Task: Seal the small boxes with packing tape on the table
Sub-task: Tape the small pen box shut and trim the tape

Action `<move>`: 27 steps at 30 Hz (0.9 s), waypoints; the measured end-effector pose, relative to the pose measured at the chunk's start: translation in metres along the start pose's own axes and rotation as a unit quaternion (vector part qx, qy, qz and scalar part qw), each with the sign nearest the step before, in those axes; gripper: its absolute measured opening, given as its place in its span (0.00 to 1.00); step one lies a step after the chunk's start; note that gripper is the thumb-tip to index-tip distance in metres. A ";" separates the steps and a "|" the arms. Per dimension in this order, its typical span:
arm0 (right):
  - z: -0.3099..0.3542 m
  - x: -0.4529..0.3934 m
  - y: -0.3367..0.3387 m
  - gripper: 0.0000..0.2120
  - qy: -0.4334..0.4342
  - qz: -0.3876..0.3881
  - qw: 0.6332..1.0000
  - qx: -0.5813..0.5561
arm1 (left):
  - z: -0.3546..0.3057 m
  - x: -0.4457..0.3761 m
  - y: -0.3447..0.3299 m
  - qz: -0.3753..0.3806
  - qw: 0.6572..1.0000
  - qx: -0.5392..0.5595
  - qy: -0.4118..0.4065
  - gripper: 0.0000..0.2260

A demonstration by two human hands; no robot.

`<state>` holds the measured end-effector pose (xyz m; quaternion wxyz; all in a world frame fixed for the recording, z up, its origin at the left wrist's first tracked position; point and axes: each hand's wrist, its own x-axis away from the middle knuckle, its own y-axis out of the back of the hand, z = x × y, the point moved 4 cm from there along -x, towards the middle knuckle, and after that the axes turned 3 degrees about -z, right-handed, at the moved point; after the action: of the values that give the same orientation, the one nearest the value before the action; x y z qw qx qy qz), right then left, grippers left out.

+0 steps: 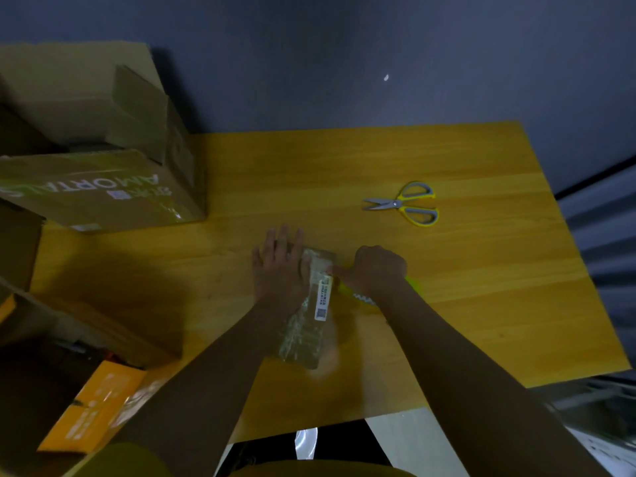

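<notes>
Pressing flat on the small box [311, 304] at table [481, 270] centre, the left hand [280, 270] steadies it while the right hand [373, 270] grips a green-handled tool [414, 284] at the box's 3 o'clock edge, so sealing looks partly done, with scissors [406, 203] at 1 o'clock untouched.

Bare desk [481, 304] lies right of the scissors [404, 203]. A big cardboard box [103, 187] blocks the far left corner.

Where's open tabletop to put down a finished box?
Bare wood: the strip between the scissors and the table's right edge, the near right corner, and the stretch between the large carton and the left hand. Crowded: the centre, where the left hand presses the small box and the right hand grips a green-handled tool.
</notes>
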<state>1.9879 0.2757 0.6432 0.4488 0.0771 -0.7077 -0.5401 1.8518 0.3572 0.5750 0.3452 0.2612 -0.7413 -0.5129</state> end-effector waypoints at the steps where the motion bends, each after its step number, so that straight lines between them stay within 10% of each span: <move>1: -0.006 0.001 0.001 0.37 -0.002 0.012 1.000 -0.019 | 0.000 0.000 -0.001 0.001 1.000 -0.006 0.000 0.27; 9: -0.070 0.012 -0.014 0.38 0.034 0.006 0.942 -0.334 | -0.003 -0.002 0.004 -0.004 1.000 0.026 0.012 0.27; 16: -0.072 0.011 -0.019 0.32 0.055 0.013 0.935 -0.351 | -0.010 0.010 0.021 0.088 0.990 0.103 0.046 0.28; 21: -0.068 0.008 -0.021 0.34 0.074 0.051 0.938 -0.334 | -0.041 0.033 0.015 0.190 0.977 0.068 0.063 0.49; 27: -0.069 0.003 -0.019 0.28 0.085 0.026 0.940 -0.330 | -0.043 0.030 0.008 0.157 0.976 -0.013 0.153 0.53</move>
<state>2.0287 0.2179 0.6304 0.5212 -0.0485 -0.4508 -0.7231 1.8666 0.3130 0.6002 0.5337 0.2124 -0.7048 -0.4162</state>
